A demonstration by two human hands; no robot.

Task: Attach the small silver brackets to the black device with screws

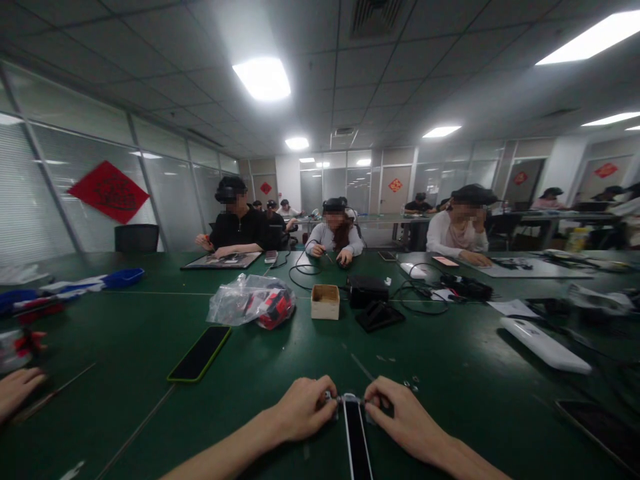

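Observation:
Low in the middle of the head view lies a narrow black-faced object with a silver rim (356,440), much like a phone; its near end runs out of the picture. At its far end a small light-coloured fitting (350,398) sticks out. My left hand (304,408) is closed in a pinch at the left of this end, around a small shiny piece mostly hidden by the fingers. On the opposite side my right hand (397,410) pinches too, its fingertips close to the rim; what they hold is too small to name. Tiny bits (411,385) lie beyond my right hand.
A green-edged phone (199,355), a clear plastic bag (250,300) with red and black contents, a small open box (325,302) and a black case (367,291) stand ahead. A white device (546,345) lies right. Another person's hand (21,390) rests left; several people sit opposite.

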